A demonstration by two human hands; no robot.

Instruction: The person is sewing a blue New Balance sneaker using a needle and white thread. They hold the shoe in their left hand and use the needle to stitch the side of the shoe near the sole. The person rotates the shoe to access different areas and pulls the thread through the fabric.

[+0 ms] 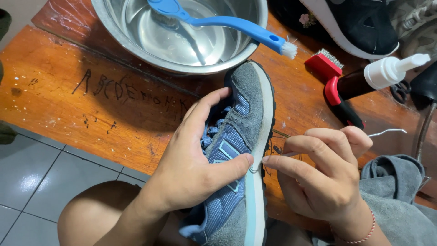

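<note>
Fingers [207,107] of the left hand [193,164] are curled over the laces and tongue of a grey-and-blue suede and mesh sneaker [239,150], thumb pressed flat against its side panel right at the white midsole, so that hand is properly gripping the shoe. The sneaker sits on its side, toe pointing away toward the bowl, heel down by the person's bare knee [98,214], resting on the edge of a worn orange wooden bench [91,95] with scratched marks in it.

The right hand [323,177] has its fingertips bunched together, pinching a thin bent metal hook tool [387,132] whose tip meets the midsole edge just beside the left thumb. The wire end pokes out past the knuckles. A thin pink bracelet [364,234] is on that wrist.

Behind the toe there's a round stainless steel bowl [182,32] of clear water with a long blue plastic brush [227,23] lying across it, its small white bristle end hanging over the rim near the shoe's toe. To the right: a red-and-black handled wire brush [334,86], a dark bottle with a white pump top [382,75], and a grey cloth [396,191] just beside the right wrist. A dark shoe with white sole [359,27] sits at the top right.
</note>
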